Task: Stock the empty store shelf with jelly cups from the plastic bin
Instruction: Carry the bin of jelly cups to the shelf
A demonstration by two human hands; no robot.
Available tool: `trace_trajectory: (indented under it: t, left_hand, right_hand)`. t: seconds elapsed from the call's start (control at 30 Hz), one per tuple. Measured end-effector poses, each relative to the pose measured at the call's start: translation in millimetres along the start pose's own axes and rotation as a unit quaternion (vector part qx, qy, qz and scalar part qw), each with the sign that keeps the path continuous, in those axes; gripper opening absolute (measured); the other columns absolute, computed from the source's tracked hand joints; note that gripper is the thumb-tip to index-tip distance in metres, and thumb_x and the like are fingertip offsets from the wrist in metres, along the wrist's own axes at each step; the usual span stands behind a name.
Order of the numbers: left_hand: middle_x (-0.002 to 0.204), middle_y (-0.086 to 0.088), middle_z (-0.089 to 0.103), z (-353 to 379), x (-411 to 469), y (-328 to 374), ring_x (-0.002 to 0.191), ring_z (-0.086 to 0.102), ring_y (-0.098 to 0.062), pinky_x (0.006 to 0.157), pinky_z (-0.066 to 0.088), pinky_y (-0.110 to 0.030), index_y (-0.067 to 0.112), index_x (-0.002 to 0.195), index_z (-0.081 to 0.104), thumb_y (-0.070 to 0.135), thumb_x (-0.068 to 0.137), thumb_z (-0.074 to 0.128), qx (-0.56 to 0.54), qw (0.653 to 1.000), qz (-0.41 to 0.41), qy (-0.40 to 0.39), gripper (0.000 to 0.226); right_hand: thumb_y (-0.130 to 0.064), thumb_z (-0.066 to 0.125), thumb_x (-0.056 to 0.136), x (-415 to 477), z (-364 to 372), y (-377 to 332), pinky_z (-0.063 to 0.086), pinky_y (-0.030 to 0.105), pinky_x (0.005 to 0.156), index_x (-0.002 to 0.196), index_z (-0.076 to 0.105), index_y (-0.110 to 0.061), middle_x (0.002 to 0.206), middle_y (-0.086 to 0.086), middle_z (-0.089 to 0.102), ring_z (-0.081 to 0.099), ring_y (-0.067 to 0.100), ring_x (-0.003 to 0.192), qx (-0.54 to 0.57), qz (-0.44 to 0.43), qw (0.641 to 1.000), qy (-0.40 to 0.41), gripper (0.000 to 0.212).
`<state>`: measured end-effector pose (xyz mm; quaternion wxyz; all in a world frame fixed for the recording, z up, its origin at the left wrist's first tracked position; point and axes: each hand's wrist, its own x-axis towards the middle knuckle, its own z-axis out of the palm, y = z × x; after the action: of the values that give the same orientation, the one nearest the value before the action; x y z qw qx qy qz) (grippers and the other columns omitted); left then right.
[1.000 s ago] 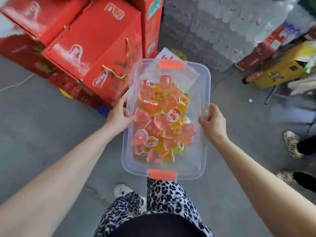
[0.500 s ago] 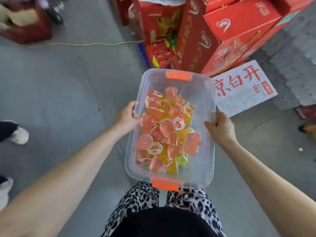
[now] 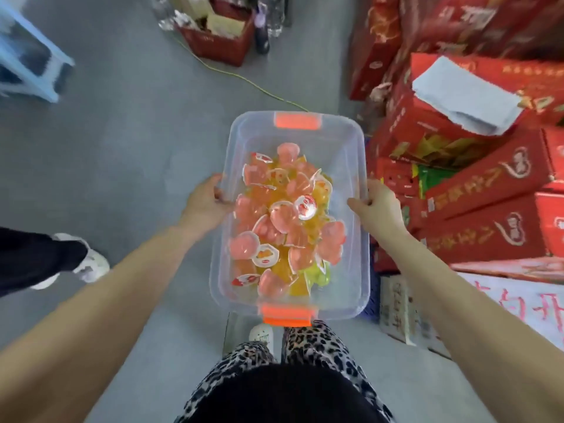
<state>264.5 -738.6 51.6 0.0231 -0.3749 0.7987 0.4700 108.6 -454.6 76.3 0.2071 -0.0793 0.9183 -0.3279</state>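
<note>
- The left hand [image 3: 203, 203] keeps its grasp on the left long wall of the plastic bin [image 3: 357, 166], thumb over the rim. The right hand [image 3: 380, 206] clasps the right wall as it did half a second ago.
- The bin is held level before the waist, with jelly cups [image 3: 283, 221] in pink, orange and a little green heaped in its middle.
- The view has swung. A blue stool [image 3: 27, 65] and a red crate [image 3: 219, 44] have come in at the top, and the red cartons [image 3: 488, 233] now fill the right side.
- The white sign [image 3: 518, 303] has slid to the lower right.
- Another person's shoe [image 3: 91, 264] is cut off at the left edge.
- The stool is blurred, both hands' fingers are hidden beneath the bin, and the sign runs out of frame.
- The grey floor [image 3: 137, 132] is bare concrete, and a yellow cord [image 3: 244, 77] trails across it from the crate toward the bin.
</note>
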Motion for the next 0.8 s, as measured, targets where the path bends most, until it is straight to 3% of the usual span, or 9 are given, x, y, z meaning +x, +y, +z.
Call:
trace_trajectory:
  t: [0.1, 0.17, 0.37, 0.47, 0.53, 0.6, 0.8]
  left_hand:
    - [0.075, -0.001, 0.05, -21, 31, 13, 0.065, 0.05, -0.018, 0.063, 0.045, -0.028, 0.016, 0.128, 0.052, 0.019, 0.078, 0.077, -0.039, 0.997, -0.028, 0.054, 0.057]
    - [0.072, -0.001, 0.046, -36, 55, 16, 0.065, 0.047, -0.018, 0.066, 0.043, -0.028, 0.014, 0.131, 0.05, 0.018, 0.078, 0.078, -0.078, 0.992, -0.051, 0.089, 0.06]
    - [0.069, -0.002, 0.046, -104, 143, 11, 0.057, 0.044, -0.017, 0.059, 0.043, -0.028, 0.017, 0.125, 0.056, 0.02, 0.079, 0.079, -0.163, 0.972, -0.091, 0.144, 0.051]
    - [0.065, 0.002, 0.047, -149, 202, 3, 0.054, 0.046, -0.016, 0.058, 0.045, -0.029, 0.03, 0.1, 0.062, 0.024, 0.076, 0.081, -0.171, 0.964, -0.101, 0.174, 0.031]
    - [0.063, 0.002, 0.049, -182, 245, -2, 0.051, 0.046, -0.013, 0.054, 0.045, -0.027, 0.035, 0.092, 0.06, 0.023, 0.075, 0.081, -0.177, 0.961, -0.101, 0.186, 0.03]
    - [0.063, 0.002, 0.048, -219, 284, -5, 0.051, 0.047, -0.014, 0.052, 0.045, -0.027, 0.028, 0.103, 0.061, 0.021, 0.076, 0.08, -0.179, 0.959, -0.11, 0.192, 0.033]
    - [0.069, -0.001, 0.052, -333, 404, -10, 0.059, 0.05, -0.016, 0.06, 0.046, -0.031, 0.021, 0.127, 0.057, 0.02, 0.077, 0.079, -0.172, 0.955, -0.112, 0.213, 0.054]
  right_hand:
    - [-0.02, 0.068, 0.085, 60, 5, -49, 0.051, 0.043, 0.08, 0.121, 0.058, -0.009, 0.093, 0.012, 0.066, 0.063, 0.035, 0.089, -0.013, -0.039, 0.999, -0.016, 0.038]
    - [-0.021, 0.068, 0.084, 101, 13, -83, 0.05, 0.042, 0.082, 0.124, 0.058, -0.011, 0.094, 0.01, 0.066, 0.062, 0.033, 0.092, -0.037, -0.069, 0.997, -0.027, 0.042]
    - [-0.024, 0.068, 0.083, 221, 62, -199, 0.047, 0.031, 0.069, 0.12, 0.059, -0.015, 0.085, 0.005, 0.064, 0.06, 0.025, 0.079, -0.051, -0.124, 0.988, -0.071, 0.039]
    - [-0.025, 0.068, 0.082, 279, 101, -259, 0.044, 0.026, 0.062, 0.116, 0.061, -0.018, 0.083, 0.0, 0.064, 0.061, 0.02, 0.075, -0.054, -0.141, 0.984, -0.095, 0.036]
    - [-0.025, 0.068, 0.083, 316, 128, -299, 0.044, 0.024, 0.058, 0.118, 0.06, -0.017, 0.083, -0.002, 0.063, 0.06, 0.015, 0.071, -0.054, -0.135, 0.984, -0.104, 0.038]
    - [-0.024, 0.068, 0.083, 346, 153, -343, 0.043, 0.025, 0.06, 0.123, 0.057, -0.014, 0.083, 0.0, 0.061, 0.057, 0.016, 0.07, -0.069, -0.133, 0.982, -0.114, 0.043]
    - [-0.027, 0.07, 0.082, 437, 212, -481, 0.051, 0.043, 0.086, 0.13, 0.054, -0.012, 0.094, 0.009, 0.062, 0.06, 0.03, 0.094, -0.096, -0.156, 0.975, -0.126, 0.053]
